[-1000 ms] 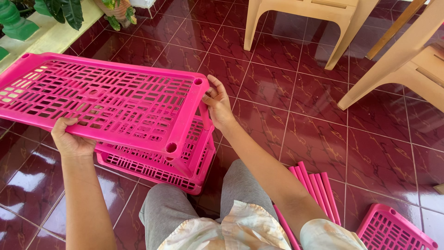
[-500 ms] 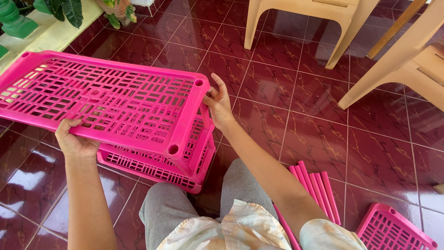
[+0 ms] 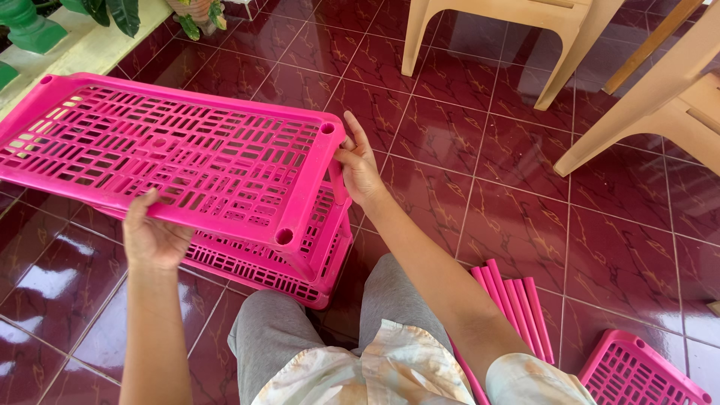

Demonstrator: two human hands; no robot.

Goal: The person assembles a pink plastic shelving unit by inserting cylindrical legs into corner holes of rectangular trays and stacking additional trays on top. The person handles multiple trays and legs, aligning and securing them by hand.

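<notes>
Two hands held a pink slatted shelf tray above a second tray on the tiled floor.

The left hand (image 3: 154, 238) was clamped on the near long edge of the upper tray (image 3: 172, 154); the right hand (image 3: 360, 166) gripped its right end, fingers closed beside the corner socket. Directly beneath it lay the lower tray (image 3: 300, 259), resting on the dark red floor (image 3: 600, 247). To the right of the upper tray lay pink tubes (image 3: 517, 300) and another pink tray (image 3: 637, 371); beige chairs (image 3: 525, 15) stood beyond.
</notes>
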